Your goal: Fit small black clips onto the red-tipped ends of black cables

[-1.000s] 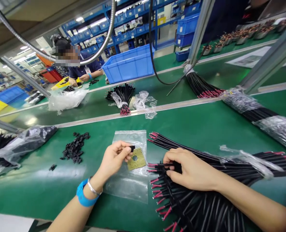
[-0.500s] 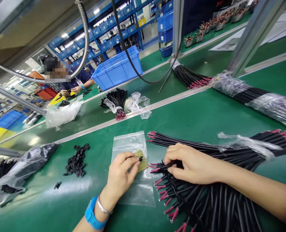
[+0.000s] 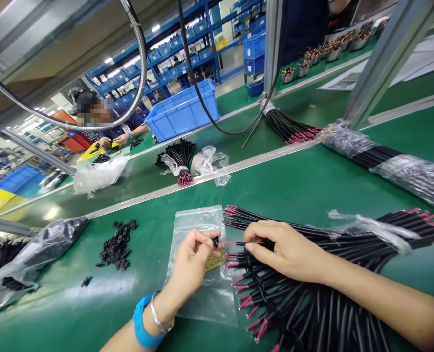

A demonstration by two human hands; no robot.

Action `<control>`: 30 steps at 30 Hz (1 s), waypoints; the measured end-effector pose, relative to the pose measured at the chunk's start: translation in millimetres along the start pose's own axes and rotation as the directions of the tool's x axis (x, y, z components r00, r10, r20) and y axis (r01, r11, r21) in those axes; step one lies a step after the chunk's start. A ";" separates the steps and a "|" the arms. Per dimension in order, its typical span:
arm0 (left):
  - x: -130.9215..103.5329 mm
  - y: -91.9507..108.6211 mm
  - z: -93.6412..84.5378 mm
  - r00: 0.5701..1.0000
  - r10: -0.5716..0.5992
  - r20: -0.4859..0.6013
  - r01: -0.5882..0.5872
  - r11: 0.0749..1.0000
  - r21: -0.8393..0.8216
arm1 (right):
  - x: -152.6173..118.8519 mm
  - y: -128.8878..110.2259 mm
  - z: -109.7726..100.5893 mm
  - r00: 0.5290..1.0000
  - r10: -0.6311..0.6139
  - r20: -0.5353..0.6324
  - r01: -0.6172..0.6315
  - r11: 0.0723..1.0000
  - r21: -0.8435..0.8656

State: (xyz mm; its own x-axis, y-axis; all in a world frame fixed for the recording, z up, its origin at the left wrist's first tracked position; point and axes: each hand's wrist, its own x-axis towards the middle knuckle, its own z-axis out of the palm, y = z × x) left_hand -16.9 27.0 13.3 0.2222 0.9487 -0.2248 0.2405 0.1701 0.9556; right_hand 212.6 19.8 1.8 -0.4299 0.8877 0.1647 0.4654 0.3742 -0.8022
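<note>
Between the thumb and fingers of my left hand [image 3: 192, 259] is a small black plastic connector [image 3: 215, 241]. My right hand [image 3: 281, 247] pinches one black cable [image 3: 241, 243] near its end, whose thin red wire tip points at the connector. Whether the tip touches the connector I cannot tell. Below my left fingertips, a yellowish speckled square [image 3: 214, 262] lies on a clear zip bag [image 3: 206, 298]. A large fanned pile of black cables with red ends [image 3: 323, 308] spreads under and beside my right hand.
Loose black connectors [image 3: 116, 247] form a heap to the left, with one piece [image 3: 86, 281] apart. A plastic-wrapped bundle [image 3: 37, 259] lies at far left. Beyond the metal rail [image 3: 239, 165] are a tied cable bundle [image 3: 178, 159] and a blue bin [image 3: 182, 112]. A co-worker [image 3: 109, 117] sits behind.
My left hand has lifted the connector slightly off the yellowish square and turned it. My right hand now holds a single cable end up, close to the connector.
</note>
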 end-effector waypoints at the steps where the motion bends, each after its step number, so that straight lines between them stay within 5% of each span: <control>1: 0.1 1.2 3.0 1.000 -0.020 -0.007 0.019 0.997 -0.070 | 0.3 -0.4 0.0 1.000 -0.005 -0.009 0.005 1.000 -0.008; 8: -2.0 -1.4 17.9 0.999 -0.044 0.006 0.044 0.967 -0.249 | 0.8 2.9 2.2 1.000 -0.014 -0.017 0.013 0.999 -0.034; 14: -2.6 -10.3 13.4 0.998 0.002 0.067 0.018 0.955 -0.296 | 0.5 1.6 1.4 0.999 0.001 -0.046 -0.001 1.000 -0.013; 24: -3.6 -16.2 9.9 0.999 -0.048 0.019 0.052 0.940 -0.339 | 0.8 1.3 -0.9 0.999 -0.030 -0.044 0.030 0.999 -0.011; 30: -0.2 -18.6 10.7 0.999 0.042 -0.008 -0.042 0.935 -0.352 | 0.8 0.6 -1.4 0.999 -0.029 -0.031 0.029 1.000 0.002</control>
State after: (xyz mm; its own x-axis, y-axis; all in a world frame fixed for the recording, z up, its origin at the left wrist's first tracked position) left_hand -11.3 20.8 -6.4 0.2249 0.9571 -0.1827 -0.1173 0.2127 0.9701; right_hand 213.6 21.0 2.3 -0.4189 0.8845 0.2055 0.4509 0.3990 -0.7984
